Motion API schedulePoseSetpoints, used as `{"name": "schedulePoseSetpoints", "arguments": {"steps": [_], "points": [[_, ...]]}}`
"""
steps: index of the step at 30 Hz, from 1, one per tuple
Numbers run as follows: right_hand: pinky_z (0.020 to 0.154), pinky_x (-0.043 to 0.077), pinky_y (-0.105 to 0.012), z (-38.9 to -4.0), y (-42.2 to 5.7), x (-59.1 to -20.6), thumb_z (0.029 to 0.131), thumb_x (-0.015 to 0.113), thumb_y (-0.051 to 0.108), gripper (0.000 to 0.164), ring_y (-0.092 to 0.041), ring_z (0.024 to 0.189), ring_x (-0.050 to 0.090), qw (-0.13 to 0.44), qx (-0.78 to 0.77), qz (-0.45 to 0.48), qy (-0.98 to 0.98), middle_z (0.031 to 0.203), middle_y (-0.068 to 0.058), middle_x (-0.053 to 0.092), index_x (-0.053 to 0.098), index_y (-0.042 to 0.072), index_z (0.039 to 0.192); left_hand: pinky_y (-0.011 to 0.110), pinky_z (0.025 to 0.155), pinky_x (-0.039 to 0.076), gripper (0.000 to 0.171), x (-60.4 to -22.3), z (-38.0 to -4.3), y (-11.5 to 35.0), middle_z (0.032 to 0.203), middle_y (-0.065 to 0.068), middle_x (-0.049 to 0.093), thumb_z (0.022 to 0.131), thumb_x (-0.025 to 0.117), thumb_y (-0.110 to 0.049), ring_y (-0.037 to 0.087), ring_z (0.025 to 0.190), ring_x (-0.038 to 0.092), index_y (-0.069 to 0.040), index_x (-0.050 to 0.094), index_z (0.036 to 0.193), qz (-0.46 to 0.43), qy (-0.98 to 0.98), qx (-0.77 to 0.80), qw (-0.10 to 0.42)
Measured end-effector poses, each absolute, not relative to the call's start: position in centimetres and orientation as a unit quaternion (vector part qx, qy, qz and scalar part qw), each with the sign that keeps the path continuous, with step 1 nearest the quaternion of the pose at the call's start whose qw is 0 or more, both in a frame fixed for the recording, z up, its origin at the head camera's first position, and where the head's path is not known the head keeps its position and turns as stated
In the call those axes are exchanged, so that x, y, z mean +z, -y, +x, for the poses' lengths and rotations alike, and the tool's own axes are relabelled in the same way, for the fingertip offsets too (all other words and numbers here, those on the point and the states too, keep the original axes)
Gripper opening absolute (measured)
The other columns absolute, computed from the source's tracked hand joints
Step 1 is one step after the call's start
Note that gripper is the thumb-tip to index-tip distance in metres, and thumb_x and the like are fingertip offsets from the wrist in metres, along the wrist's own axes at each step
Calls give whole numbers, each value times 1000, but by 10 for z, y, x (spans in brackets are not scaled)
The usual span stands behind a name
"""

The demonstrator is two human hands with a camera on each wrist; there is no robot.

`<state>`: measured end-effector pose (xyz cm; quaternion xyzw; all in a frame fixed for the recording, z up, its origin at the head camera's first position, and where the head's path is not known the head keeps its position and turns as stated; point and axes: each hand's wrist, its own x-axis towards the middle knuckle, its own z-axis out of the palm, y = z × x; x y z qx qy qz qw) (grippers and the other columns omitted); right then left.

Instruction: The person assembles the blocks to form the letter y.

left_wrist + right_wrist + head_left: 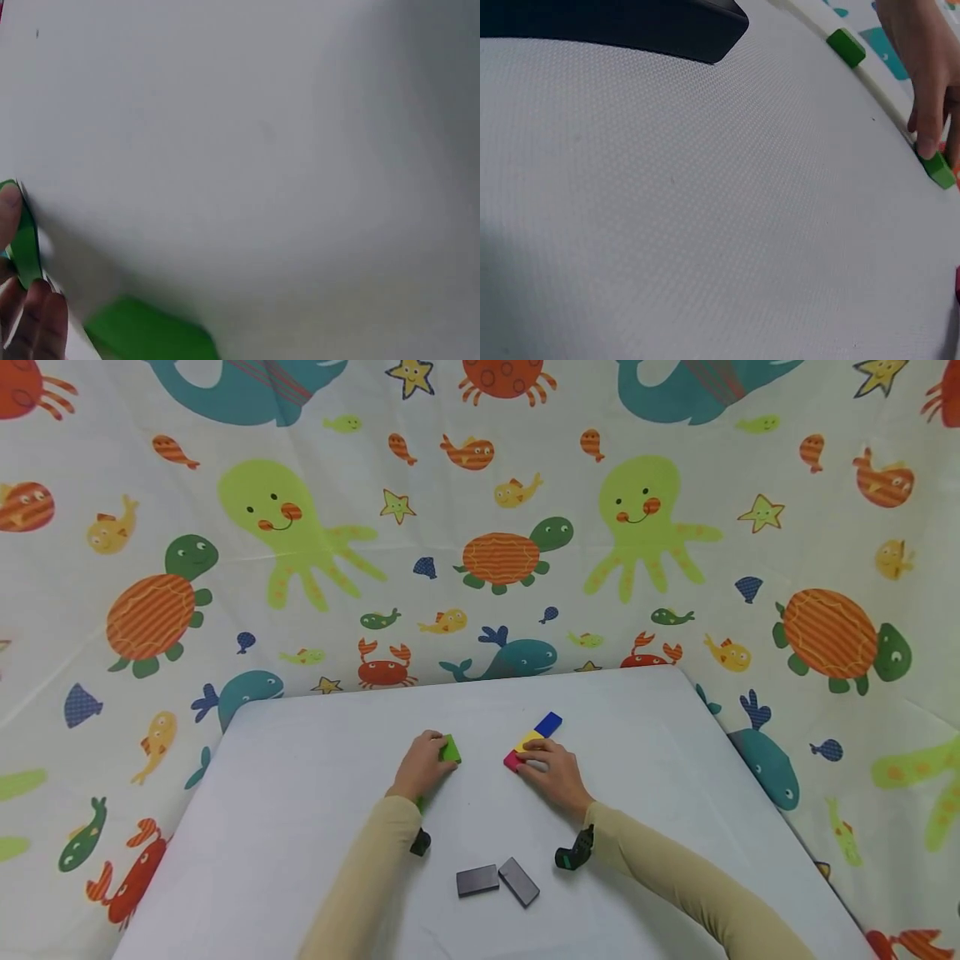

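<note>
My left hand (422,766) grips a green block (450,750) at the middle of the white table; its fingertips and this block also show at the left edge of the left wrist view. A second green block (150,330) lies by my left wrist, mostly covered by the arm in the head view. Across from it, my right hand (555,774) pinches a red block (512,762) between thumb and fingers. A yellow block (532,737) and a blue block (550,723) continue from the red one in a slanting row. The hand partly hides the red and yellow blocks.
Two dark grey blocks (477,881) lie near the front of the table (300,810), between the forearms. One dark block (667,26) looms large in the right wrist view. A cloth (435,527) printed with sea animals hangs behind the table.
</note>
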<state>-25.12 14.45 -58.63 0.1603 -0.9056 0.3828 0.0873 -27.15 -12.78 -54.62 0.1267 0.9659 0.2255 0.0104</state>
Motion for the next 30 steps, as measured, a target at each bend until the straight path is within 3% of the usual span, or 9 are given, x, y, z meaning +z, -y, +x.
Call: {"name": "schedulePoseSetpoints", "arguments": {"steps": [9,19,25,30], "points": [[93,40,-55,-254,-145,-592,84,78,24,28,-28,116,57,120,390,167,898,119,-5,62,75,11,109,41,93,48,49,-545,-271,99,123,18,56,83,79,-19,30,110,54,4,63,123,91,-969,231,-1],[88,39,-52,-251,-142,-590,85,77,22,27,-29,113,57,125,390,160,898,116,-6,63,75,9,108,40,95,48,48,-546,-272,84,124,19,55,84,78,-19,31,110,54,5,63,124,96,-970,225,-8],[94,37,-50,-253,-141,-589,87,76,28,31,-26,120,54,93,404,124,901,124,-5,60,74,10,112,40,93,48,49,-549,-273,81,123,18,55,84,78,-18,30,108,53,4,63,124,95,-969,230,-12],[88,38,-47,-253,-137,-589,85,77,29,30,-27,116,56,109,396,107,905,122,-7,61,75,10,109,40,94,48,49,-548,-272,80,124,18,54,85,77,-18,29,109,52,4,62,126,89,-968,235,-3]]}}
